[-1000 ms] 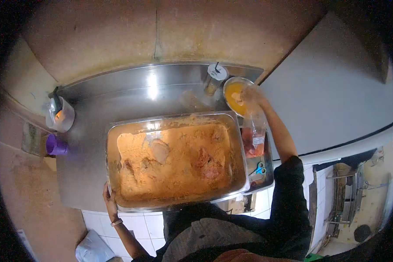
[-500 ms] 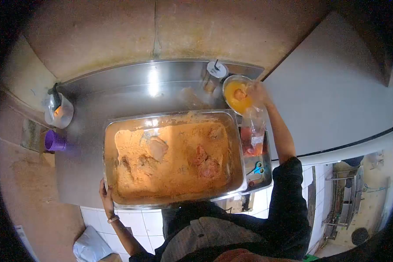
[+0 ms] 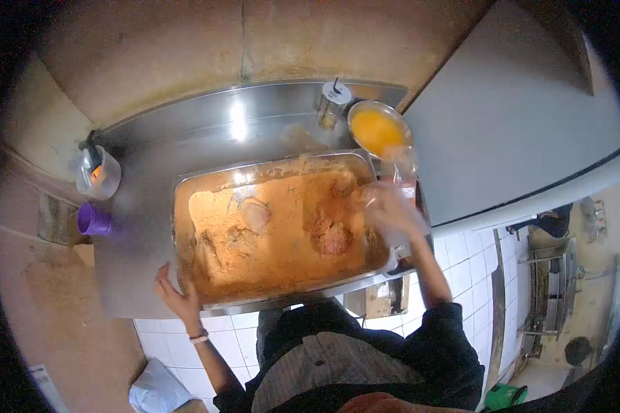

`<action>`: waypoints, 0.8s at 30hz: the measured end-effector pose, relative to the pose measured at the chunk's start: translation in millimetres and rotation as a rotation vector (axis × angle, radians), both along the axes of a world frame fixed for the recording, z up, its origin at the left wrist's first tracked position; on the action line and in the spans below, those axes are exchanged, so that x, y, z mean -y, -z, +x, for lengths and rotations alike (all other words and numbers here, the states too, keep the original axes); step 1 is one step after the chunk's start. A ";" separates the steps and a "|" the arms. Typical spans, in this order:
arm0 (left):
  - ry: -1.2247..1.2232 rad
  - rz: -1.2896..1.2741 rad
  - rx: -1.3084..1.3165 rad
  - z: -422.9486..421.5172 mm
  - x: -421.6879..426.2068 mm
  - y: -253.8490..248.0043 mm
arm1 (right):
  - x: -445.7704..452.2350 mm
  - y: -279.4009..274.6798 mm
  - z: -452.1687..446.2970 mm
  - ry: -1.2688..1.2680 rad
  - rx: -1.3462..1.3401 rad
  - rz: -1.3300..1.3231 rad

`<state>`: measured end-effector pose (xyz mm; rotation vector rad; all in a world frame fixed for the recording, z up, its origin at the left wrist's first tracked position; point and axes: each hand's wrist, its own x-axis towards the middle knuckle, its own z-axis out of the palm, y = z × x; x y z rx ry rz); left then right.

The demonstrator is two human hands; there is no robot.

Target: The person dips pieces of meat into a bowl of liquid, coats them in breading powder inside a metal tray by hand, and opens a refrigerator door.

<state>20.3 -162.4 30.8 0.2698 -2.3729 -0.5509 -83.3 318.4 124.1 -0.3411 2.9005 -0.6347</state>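
Observation:
A large metal tray (image 3: pixel 282 303) holds orange-tan breading flour (image 3: pixel 255 265). Pieces of raw meat lie in it: a pale one (image 3: pixel 256 217) left of centre and a reddish coated one (image 3: pixel 333 239) at the right. My right hand (image 3: pixel 395 215), smeared by motion, is over the tray's right rim, its fingers closed around a wet-looking piece of raw meat that is mostly hidden. At the tray's lower left corner is my left hand (image 3: pixel 180 297), open, fingers apart, beside or touching the rim. Behind my right hand stands a bowl (image 3: pixel 408 125) of yellow liquid (image 3: pixel 377 131), like beaten egg.
A lidded cup (image 3: pixel 334 103) stands left of the bowl. Partly hidden by my right arm, a plastic bag (image 3: pixel 401 165) lies in a smaller tray at the right. A clear tub (image 3: pixel 103 175) and a purple cup (image 3: pixel 93 219) sit at the counter's left end.
My right hand has moved from the bowl down and left to the big tray, bringing the meat piece out of the liquid. My left hand's fingers have spread at the tray corner.

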 end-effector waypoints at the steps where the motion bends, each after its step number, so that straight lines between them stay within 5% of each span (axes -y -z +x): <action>1: 0.142 0.057 0.010 -0.7 -15.2 -5.3 | 0.5 22.2 9.8 0.008 0.002 0.003; 4: 0.638 0.319 0.195 -4.9 -89.8 -11.6 | 14.6 83.6 36.5 0.029 -0.264 -0.096; 6: 0.937 0.383 0.294 0.5 -154.7 -6.7 | 66.8 78.6 54.9 0.538 -0.174 -0.937; 8: 1.016 0.407 0.428 9.2 -204.9 -39.2 | 92.3 80.3 60.7 0.668 -0.116 -1.162; 13: 1.018 0.420 0.477 22.1 -231.4 -18.3 | 106.2 91.7 62.3 0.583 -0.695 -0.608; 15: 1.180 0.152 0.175 36.3 -227.3 -18.9 | 107.1 92.9 69.2 0.514 -0.706 -0.548; 24: 1.146 0.097 0.293 21.3 -201.4 -11.5 | 68.9 136.0 -15.5 0.276 -0.373 -0.053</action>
